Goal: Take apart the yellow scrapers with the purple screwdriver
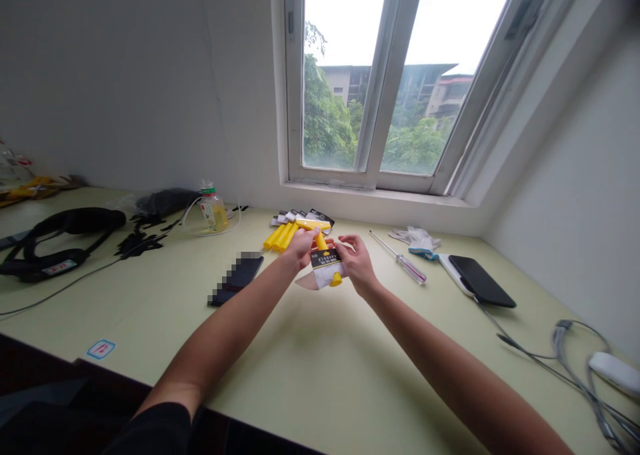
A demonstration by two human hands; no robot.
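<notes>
Over the middle of the table, my left hand (301,247) is closed around a yellow-handled tool (322,242). A black-and-white packaging card (327,258) with a clear sleeve hangs below the handle, and a yellow piece (336,280) shows at its lower end. Its exact kind I cannot make out. My right hand (356,258) has bent fingers at the card's right edge and seems to pinch it. Just behind lie several similar yellow handles (283,236) with dark cards, side by side. A yellow bar (313,224) lies across above the held handle.
A dark phone (243,275) lies left of my hands. To the right are a screwdriver (411,268), white gloves (417,238), a black phone (480,280) and cables (565,348). A bottle (214,212) and a black headset (60,238) stand at the left, beneath the window wall.
</notes>
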